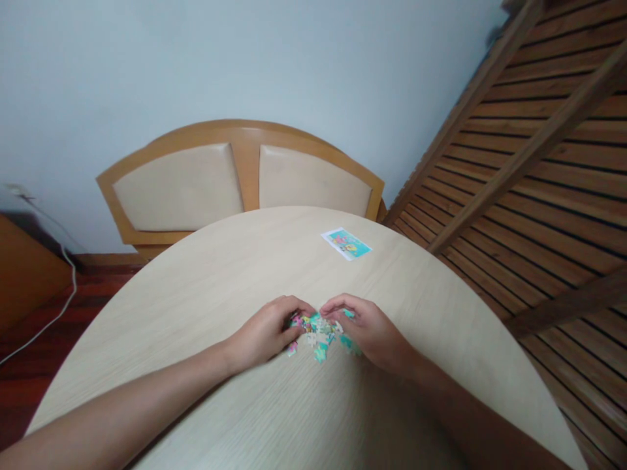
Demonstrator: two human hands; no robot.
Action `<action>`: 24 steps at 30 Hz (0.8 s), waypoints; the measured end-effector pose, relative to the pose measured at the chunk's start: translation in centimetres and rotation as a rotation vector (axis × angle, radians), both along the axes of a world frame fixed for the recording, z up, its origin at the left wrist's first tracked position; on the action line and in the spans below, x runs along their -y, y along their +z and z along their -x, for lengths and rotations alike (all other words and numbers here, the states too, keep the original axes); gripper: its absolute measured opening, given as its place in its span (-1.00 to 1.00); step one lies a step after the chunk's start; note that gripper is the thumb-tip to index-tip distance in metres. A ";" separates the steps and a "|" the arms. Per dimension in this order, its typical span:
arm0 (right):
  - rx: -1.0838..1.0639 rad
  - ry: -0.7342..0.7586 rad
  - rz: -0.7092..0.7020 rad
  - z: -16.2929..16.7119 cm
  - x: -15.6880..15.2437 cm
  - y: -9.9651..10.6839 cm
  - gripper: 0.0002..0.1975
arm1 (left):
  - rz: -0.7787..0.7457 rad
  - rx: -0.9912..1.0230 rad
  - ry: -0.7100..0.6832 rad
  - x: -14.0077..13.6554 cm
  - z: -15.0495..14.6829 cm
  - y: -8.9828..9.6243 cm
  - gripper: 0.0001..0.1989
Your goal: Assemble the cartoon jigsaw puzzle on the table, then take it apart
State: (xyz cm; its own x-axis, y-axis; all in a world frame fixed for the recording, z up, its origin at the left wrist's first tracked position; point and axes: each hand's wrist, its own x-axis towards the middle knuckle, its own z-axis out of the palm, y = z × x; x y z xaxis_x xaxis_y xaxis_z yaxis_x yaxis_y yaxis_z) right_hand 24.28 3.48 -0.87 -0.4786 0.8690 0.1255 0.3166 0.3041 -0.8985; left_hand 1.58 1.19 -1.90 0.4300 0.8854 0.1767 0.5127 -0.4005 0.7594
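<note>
A loose heap of jigsaw puzzle pieces (pixel 322 339), turquoise, pink, yellow and off-white, lies on the round table (pixel 235 274). My left hand (pixel 267 328) curves around the heap's left side, thumb apart from the fingers, touching the pieces at its edge. From the right, my right hand (pixel 371 328) cups over the heap with bent fingers and covers some pieces. The fingertips of both hands almost meet at the far side of the heap. I see no piece gripped in either hand. Farther back lies a small picture card (pixel 349 245) with a turquoise cartoon scene.
Behind the table stands a wooden headboard (pixel 249 153) with two beige padded panels, against a pale wall (pixel 274 59). A slatted wooden structure (pixel 529 143) rises on the right. At the left, a white cable (pixel 68 297) hangs down to the reddish floor.
</note>
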 end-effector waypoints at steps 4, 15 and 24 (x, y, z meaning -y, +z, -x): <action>0.133 0.095 -0.125 -1.0 0.2 0.8 -0.68 | 0.093 0.169 0.022 -0.2 0.0 0.2 -0.79; 0.502 0.106 -0.370 -0.7 2.1 -0.8 -0.55 | -0.051 -0.333 -0.141 0.4 3.0 1.8 -0.37; 0.375 0.105 -0.453 0.6 1.0 -1.1 -0.83 | 0.030 -0.255 -0.083 0.4 1.4 1.0 -0.70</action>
State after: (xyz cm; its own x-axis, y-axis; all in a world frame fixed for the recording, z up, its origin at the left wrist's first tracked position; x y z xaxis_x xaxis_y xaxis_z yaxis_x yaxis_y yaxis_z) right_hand 23.68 2.48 -1.96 -0.6423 0.7139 0.2788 0.5344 0.6780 -0.5047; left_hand 0.23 0.79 -0.86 0.5283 0.8486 0.0270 0.6557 -0.4280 0.6220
